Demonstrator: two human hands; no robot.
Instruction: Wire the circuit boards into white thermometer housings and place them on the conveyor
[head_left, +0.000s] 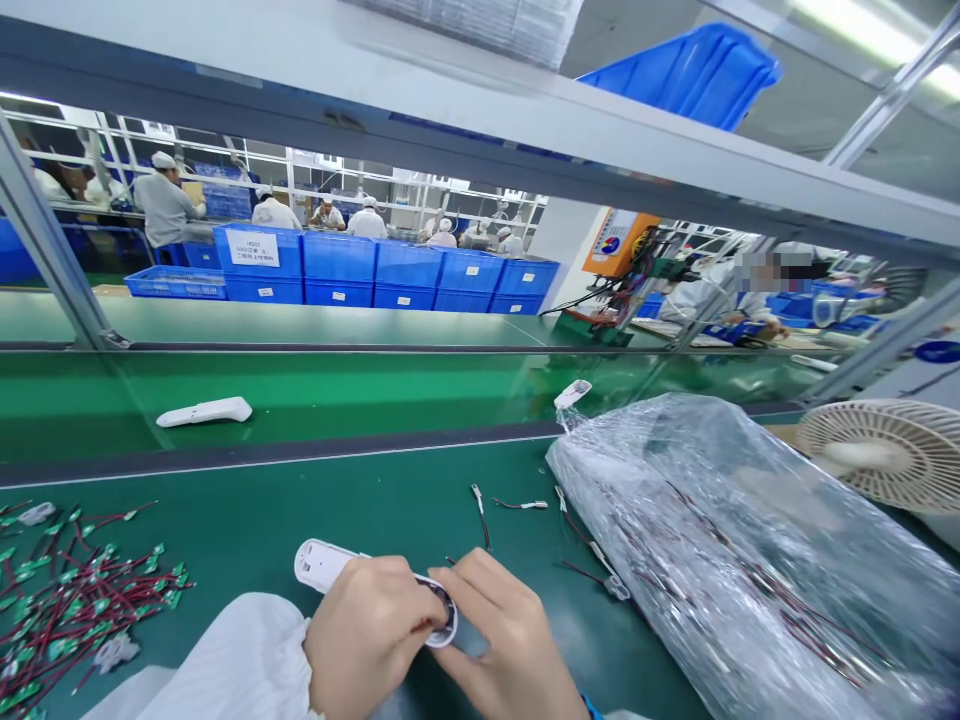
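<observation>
A white elongated plastic housing [324, 565] lies tilted under and between my hands, near the bottom middle of the view. My left hand [375, 625] is wrapped over its middle, fingers bent toward the open round end. At that end, my right hand [499, 630] pinches the rim between thumb and fingers. Dark wiring shows inside the round opening, partly covered by my fingertips. Just beyond my right hand, a short wire with a white connector [480, 505] rests on the green table, with another [531, 505] beside it.
Red wires with green boards [97, 600] are heaped at left. A clear plastic bag of wires [697, 540] covers the right side, near a fan [885, 455]. White housings [204, 411] [573, 393] lie on the green belt [405, 392]. Blue bins [337, 258] and people are beyond.
</observation>
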